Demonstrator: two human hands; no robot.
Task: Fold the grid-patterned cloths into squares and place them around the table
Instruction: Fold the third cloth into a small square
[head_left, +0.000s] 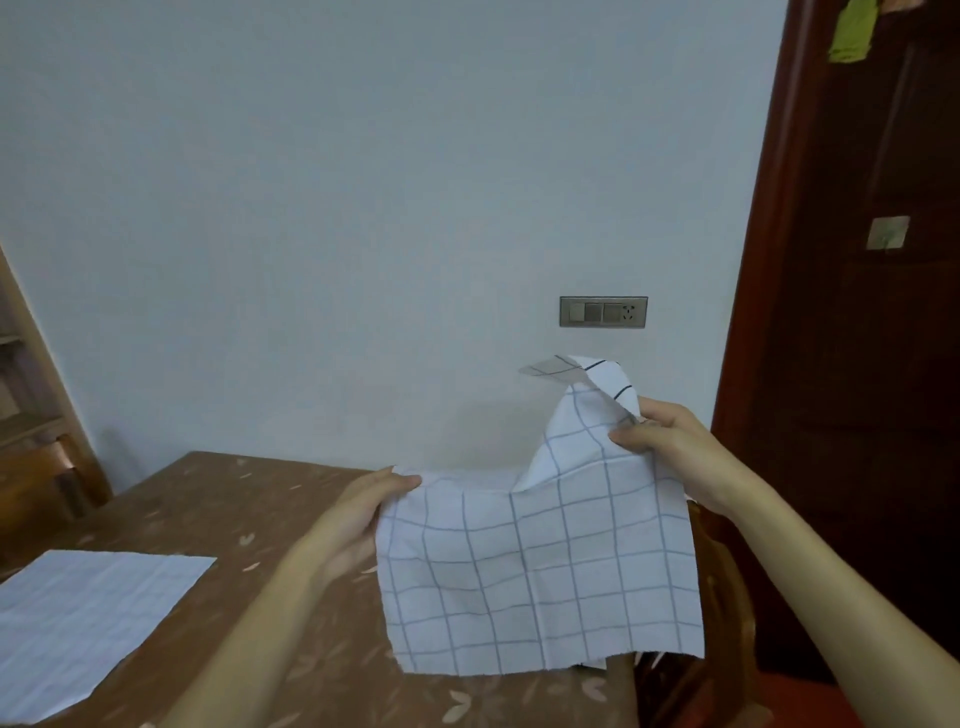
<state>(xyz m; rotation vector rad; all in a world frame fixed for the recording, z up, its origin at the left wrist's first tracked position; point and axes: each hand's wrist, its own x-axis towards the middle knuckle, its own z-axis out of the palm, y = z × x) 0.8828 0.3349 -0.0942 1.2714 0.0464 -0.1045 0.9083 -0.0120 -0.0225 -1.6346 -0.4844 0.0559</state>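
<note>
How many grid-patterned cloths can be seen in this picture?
2. One cloth hangs in the air, held by the left hand and the right hand. The folded cloth lies flat on the table at the left. Others may be out of view.

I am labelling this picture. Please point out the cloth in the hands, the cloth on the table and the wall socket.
held cloth (540, 577): head view, middle of hanging part.
flat cloth (88, 618): head view, its middle.
wall socket (603, 312): head view, plate centre.
</note>
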